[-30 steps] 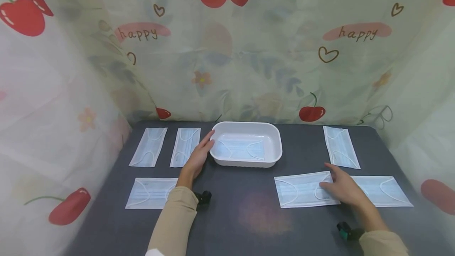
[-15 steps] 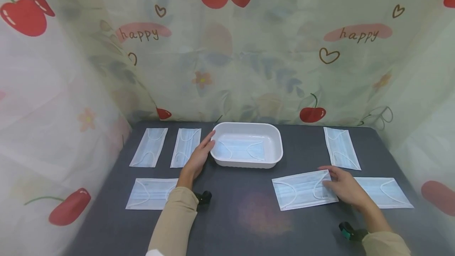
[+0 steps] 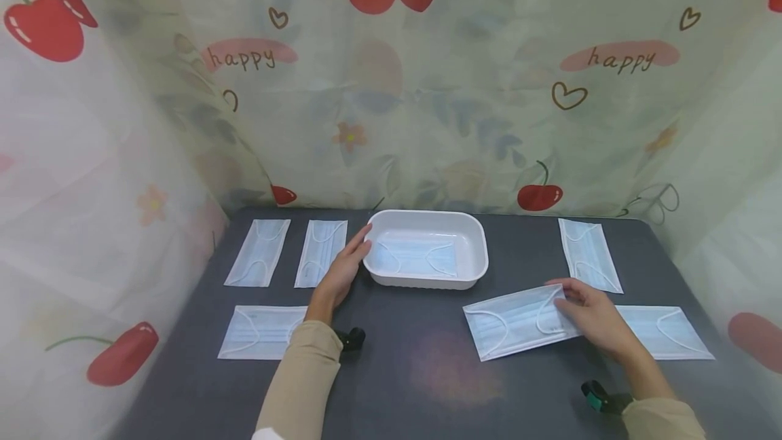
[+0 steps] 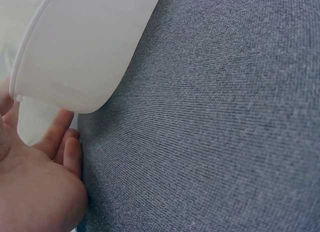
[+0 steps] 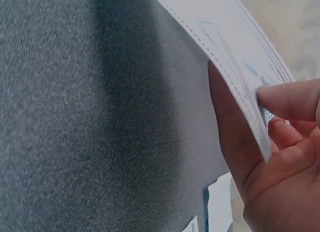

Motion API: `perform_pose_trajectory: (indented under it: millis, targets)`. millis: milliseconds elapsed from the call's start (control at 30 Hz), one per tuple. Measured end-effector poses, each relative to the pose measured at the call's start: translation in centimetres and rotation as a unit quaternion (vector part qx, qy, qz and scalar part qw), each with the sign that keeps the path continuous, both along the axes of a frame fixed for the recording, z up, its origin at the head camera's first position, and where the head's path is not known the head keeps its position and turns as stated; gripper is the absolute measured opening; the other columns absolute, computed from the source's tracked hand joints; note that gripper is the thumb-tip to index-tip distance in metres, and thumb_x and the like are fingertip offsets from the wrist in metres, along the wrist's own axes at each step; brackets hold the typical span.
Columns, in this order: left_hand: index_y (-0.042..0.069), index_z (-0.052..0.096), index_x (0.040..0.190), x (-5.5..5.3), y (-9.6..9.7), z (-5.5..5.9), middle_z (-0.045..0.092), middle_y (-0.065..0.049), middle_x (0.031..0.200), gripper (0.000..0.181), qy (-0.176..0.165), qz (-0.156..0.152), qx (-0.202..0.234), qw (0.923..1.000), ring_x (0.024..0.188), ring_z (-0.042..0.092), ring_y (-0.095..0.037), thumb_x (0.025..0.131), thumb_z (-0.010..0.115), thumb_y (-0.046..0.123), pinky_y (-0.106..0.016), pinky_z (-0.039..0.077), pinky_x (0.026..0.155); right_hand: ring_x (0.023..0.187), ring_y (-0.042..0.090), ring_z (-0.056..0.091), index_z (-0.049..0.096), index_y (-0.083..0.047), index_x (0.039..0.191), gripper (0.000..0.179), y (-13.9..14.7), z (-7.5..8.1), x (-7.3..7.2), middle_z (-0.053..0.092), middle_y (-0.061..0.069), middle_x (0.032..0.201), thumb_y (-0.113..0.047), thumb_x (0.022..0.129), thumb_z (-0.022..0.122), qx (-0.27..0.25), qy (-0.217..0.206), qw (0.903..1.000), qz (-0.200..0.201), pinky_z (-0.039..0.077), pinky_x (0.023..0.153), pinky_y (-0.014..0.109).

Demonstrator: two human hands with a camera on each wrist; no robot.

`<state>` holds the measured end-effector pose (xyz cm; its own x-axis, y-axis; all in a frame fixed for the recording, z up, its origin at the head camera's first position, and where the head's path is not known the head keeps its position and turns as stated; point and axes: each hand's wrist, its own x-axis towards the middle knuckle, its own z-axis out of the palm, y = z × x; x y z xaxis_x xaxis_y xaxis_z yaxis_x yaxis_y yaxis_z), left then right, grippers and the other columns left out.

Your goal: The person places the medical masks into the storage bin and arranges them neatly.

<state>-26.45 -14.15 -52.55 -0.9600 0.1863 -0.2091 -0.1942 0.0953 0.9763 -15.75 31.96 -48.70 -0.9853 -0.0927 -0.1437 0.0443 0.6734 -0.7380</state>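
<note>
In the head view my right hand (image 3: 597, 319) pinches the right end of a light-blue face mask (image 3: 513, 321) between thumb and fingers. The mask is tilted, and the right wrist view shows its end lifted off the table, with the thumb (image 5: 290, 102) on one face and a finger behind. My left hand (image 3: 339, 276) rests its fairly straight fingers against the left end of a white plastic tray (image 3: 425, 282). Seen from the left wrist, fingers (image 4: 60, 129) lie beside the tray wall (image 4: 75, 57). One mask (image 3: 415, 258) lies flat inside the tray.
On the grey table (image 3: 421, 372), masks lie at far left (image 3: 258, 253), beside the left forearm (image 3: 326, 250), front left (image 3: 259, 335), back right (image 3: 589, 257) and partly behind the right hand (image 3: 666, 333). A patterned curtain (image 3: 427, 121) encloses the back and sides.
My right hand has taken hold of the mask's right end and raised it, tilting the mask and shifting it slightly left. The left hand stays at the tray.
</note>
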Motion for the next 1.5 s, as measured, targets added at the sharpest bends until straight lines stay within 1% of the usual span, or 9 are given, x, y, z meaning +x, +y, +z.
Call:
perform_pose_trajectory:
  millis: [167,633,700,767,900,967,1067,1300,1500]
  targets:
    - [0.042,0.035,0.157,0.1,0.1,0.1,0.019,0.007,0.172,0.048,0.000,0.002,0.000,1.0000,0.162,0.006,-0.018,0.110,0.043,0.040,-0.048,0.004,0.132,0.104,-0.001,0.061,0.058,-0.010,0.139,0.036,-0.3,0.4,0.1,0.066,0.019,0.133,-0.025,0.106,0.055,-0.018,-0.001,0.9998,-0.005,0.046,0.082,0.009]
    - [0.040,0.033,0.158,0.1,0.1,0.0,0.019,0.008,0.172,0.049,0.005,0.000,-0.002,1.0000,0.161,0.007,-0.017,0.110,0.042,0.042,-0.048,0.005,0.132,0.101,-0.010,0.058,0.053,-0.011,0.144,0.041,-1.6,2.3,0.2,0.063,0.018,0.137,-0.027,0.107,0.053,-0.064,0.013,0.9978,-0.015,0.047,0.082,0.009]
    - [0.041,0.033,0.158,0.1,0.1,-0.1,0.019,0.008,0.172,0.049,0.004,0.001,-0.003,1.0000,0.161,0.007,-0.017,0.110,0.042,0.042,-0.048,0.005,0.132,0.100,-0.007,0.060,0.051,-0.009,0.145,0.042,-1.8,2.6,0.2,0.066,0.014,0.132,-0.025,0.107,0.053,-0.083,0.014,0.9963,-0.017,0.049,0.082,0.010]
    - [0.041,0.034,0.157,0.0,0.2,-0.1,0.019,0.008,0.172,0.048,0.002,0.003,-0.003,1.0000,0.161,0.007,-0.017,0.110,0.042,0.040,-0.048,0.005,0.132,0.099,-0.006,0.062,0.049,-0.008,0.146,0.043,-2.0,2.9,0.2,0.068,0.002,0.126,-0.025,0.107,0.053,-0.109,0.014,0.9938,-0.020,0.051,0.082,0.011]
    - [0.043,0.034,0.157,0.0,0.3,0.0,0.019,0.008,0.172,0.047,-0.002,0.004,-0.007,1.0000,0.162,0.007,-0.019,0.110,0.041,0.039,-0.050,0.005,0.132,0.101,-0.003,0.064,0.046,-0.008,0.147,0.044,-2.4,3.3,0.1,0.066,-0.019,0.116,-0.026,0.107,0.054,-0.183,0.007,0.9829,-0.022,0.055,0.084,0.012]
    - [0.043,0.034,0.157,0.0,0.3,0.1,0.018,0.008,0.172,0.047,-0.003,0.004,-0.010,0.9999,0.162,0.007,-0.019,0.111,0.040,0.039,-0.050,0.005,0.132,0.103,-0.003,0.064,0.046,-0.009,0.147,0.044,-2.6,3.6,0.0,0.065,-0.021,0.116,-0.027,0.107,0.054,-0.216,0.003,0.9762,-0.022,0.055,0.086,0.012]
    - [0.043,0.034,0.157,0.0,0.3,0.2,0.019,0.008,0.172,0.047,-0.002,0.007,-0.010,0.9999,0.162,0.007,-0.018,0.111,0.041,0.039,-0.049,0.005,0.132,0.104,-0.002,0.064,0.045,-0.012,0.146,0.042,-2.9,3.9,-0.3,0.064,-0.018,0.119,-0.026,0.107,0.053,-0.253,-0.003,0.9674,-0.021,0.056,0.086,0.012]
    - [0.041,0.035,0.157,0.0,0.1,0.1,0.020,0.008,0.171,0.048,0.003,0.009,-0.005,0.9999,0.161,0.008,-0.017,0.110,0.042,0.040,-0.047,0.005,0.132,0.098,0.001,0.062,0.041,-0.011,0.148,0.044,-3.8,4.5,-0.9,0.061,-0.009,0.119,-0.022,0.107,0.053,-0.322,-0.003,0.9467,-0.018,0.056,0.077,0.015]
    - [0.043,0.034,0.157,-0.1,0.1,0.0,0.020,0.008,0.172,0.048,0.000,0.005,-0.007,1.0000,0.161,0.007,-0.018,0.110,0.042,0.040,-0.049,0.004,0.132,0.106,0.002,0.064,0.036,-0.010,0.150,0.046,-4.6,5.3,-1.3,0.057,-0.006,0.129,-0.021,0.108,0.050,-0.374,-0.003,0.9274,-0.009,0.059,0.085,0.017]
